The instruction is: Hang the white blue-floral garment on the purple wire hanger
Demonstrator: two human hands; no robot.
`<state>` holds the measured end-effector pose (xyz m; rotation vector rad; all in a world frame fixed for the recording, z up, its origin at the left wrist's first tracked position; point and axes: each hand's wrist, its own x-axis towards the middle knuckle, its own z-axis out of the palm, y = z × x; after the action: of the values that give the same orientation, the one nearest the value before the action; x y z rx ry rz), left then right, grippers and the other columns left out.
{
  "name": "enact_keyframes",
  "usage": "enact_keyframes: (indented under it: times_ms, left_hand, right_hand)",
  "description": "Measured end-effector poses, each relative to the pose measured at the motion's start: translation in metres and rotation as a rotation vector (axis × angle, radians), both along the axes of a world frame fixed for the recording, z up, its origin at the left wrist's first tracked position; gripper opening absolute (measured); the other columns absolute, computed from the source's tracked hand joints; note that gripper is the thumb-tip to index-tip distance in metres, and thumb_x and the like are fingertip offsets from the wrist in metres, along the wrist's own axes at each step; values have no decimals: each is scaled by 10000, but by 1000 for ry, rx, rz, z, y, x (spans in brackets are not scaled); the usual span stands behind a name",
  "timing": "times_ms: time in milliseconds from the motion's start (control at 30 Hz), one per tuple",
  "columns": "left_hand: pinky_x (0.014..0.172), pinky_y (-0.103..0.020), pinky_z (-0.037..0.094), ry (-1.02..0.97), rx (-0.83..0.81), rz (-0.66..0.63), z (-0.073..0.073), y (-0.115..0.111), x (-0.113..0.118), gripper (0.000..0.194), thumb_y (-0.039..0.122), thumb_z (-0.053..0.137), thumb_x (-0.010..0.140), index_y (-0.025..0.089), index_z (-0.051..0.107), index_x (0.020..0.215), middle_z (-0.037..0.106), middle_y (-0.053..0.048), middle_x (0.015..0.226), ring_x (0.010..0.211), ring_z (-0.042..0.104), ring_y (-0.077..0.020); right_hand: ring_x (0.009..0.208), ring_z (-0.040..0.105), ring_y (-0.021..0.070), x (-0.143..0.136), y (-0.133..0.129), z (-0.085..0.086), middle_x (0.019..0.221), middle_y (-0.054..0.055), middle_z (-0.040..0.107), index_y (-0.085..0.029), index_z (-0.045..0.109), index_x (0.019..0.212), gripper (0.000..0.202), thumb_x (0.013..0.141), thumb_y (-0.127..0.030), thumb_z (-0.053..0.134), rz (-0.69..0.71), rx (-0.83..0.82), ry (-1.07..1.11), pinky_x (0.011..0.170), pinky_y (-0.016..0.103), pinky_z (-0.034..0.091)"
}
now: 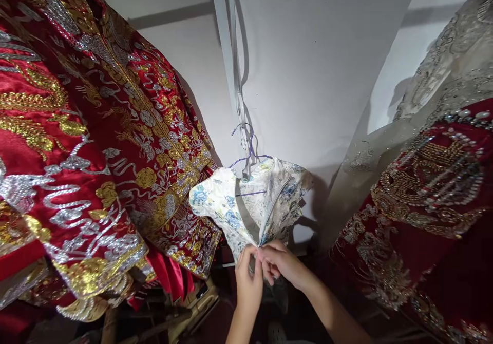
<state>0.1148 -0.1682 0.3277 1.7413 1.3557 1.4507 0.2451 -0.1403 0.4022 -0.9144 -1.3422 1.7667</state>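
A white garment with blue floral print (227, 208) hangs on a thin purple hanger (251, 146) at the centre. Its front is open in a V at the neck. My left hand (248, 269) pinches the garment's front edge at the bottom of the V. Right beside it, my right hand (279, 262) has its fingers closed on the same spot, the fingertips of both hands meeting. Any small fastening between the fingertips is too small to make out.
A red jacket with gold and silver embroidery (146, 128) fills the left side. Beaded dark red clothing (431, 190) and sheer white beaded fabric (442, 72) hang at the right. A pale strap (227, 41) runs down the wall (316, 77) to the hanger.
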Motion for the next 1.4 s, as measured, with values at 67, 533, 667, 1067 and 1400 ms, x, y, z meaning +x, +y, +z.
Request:
enact_keyframes:
  times_ms: [67,533,667,1067,1400]
  left_hand:
    - [748,-300,470,3,-50,-60,8,6,4,101,242,515,923,199,584,984,634,-51,901,863,613,-214]
    - [699,-297,391,595,8,-76,24,9,-11,191,169,401,953,209,475,781,586,-34,781,740,545,-196]
    - [677,-310,385,773,-56,-136,37,11,-32,162,134,434,907,214,541,816,624,-55,801,762,582,-232]
    - [864,-338,457,421,370,-127,194,95,-37,287,306,478,999,202,646,1206,693,-88,1076,949,626,-213]
    - [729,-262,432,-258,462,225,207,125,-75,108,204,570,933,148,632,865,617,-15,834,764,552,-137]
  right_hand:
    - [286,335,74,7,5,12,355,-13,522,-167,599,570,414,870,-438,511,56,20,-5,392,247,201]
    - [383,282,65,27,58,86,408,-81,400,-159,618,665,283,819,-396,633,-102,107,176,444,251,208]
    - [383,226,64,21,76,124,388,-82,390,-175,573,663,239,776,-380,626,-149,139,234,442,256,146]
    - [397,328,98,-1,68,108,417,-52,409,-204,527,614,345,892,-405,489,-217,428,25,463,266,228]
    - [409,299,102,-19,78,24,407,-54,318,-231,395,493,383,845,-360,471,-369,339,-74,487,282,229]
